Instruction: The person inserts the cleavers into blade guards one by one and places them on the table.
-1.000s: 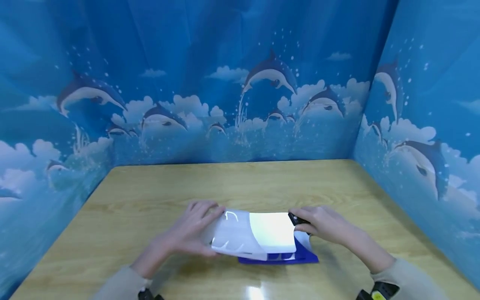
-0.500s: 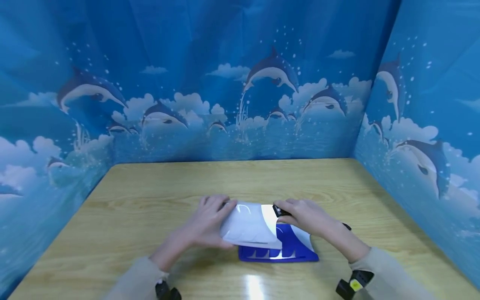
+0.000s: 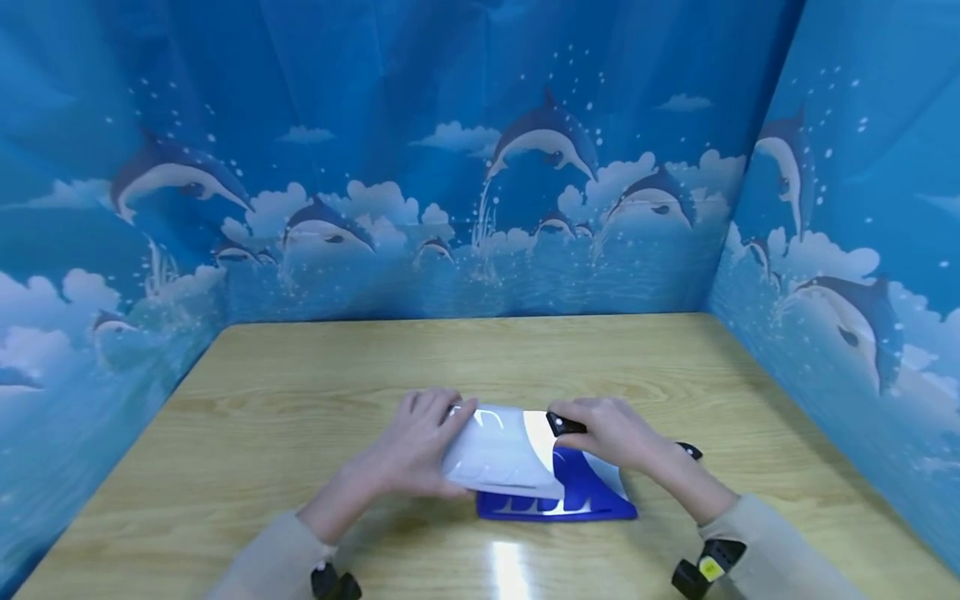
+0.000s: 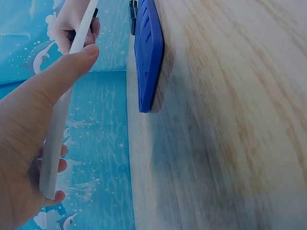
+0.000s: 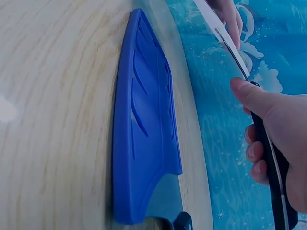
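Observation:
My left hand (image 3: pixel 416 450) grips a white blade guard (image 3: pixel 491 454) by its left end, thumb on the near face and fingers behind, as the left wrist view shows. In my right hand (image 3: pixel 615 429) is the black handle (image 3: pixel 566 424) of a broad kitchen knife. Most of its blade (image 3: pixel 537 433) sits inside the guard, and a bright strip stays bare beside the handle. Below them a blue blade guard (image 5: pixel 144 120) lies on the table, covering part of a second knife's blade (image 3: pixel 604 475). My right forearm hides most of that knife's black handle (image 3: pixel 688 451).
A light wood-grain table (image 3: pixel 315 367) carries everything. Blue curtains (image 3: pixel 390 150) printed with dolphins and clouds stand along its back and sides. Black wrist cameras (image 3: pixel 708 569) are strapped on both wrists.
A second ago more of the blade was bare. Both hands have come closer together, sliding the knife deeper into the white guard. Over the last half second the hands barely moved.

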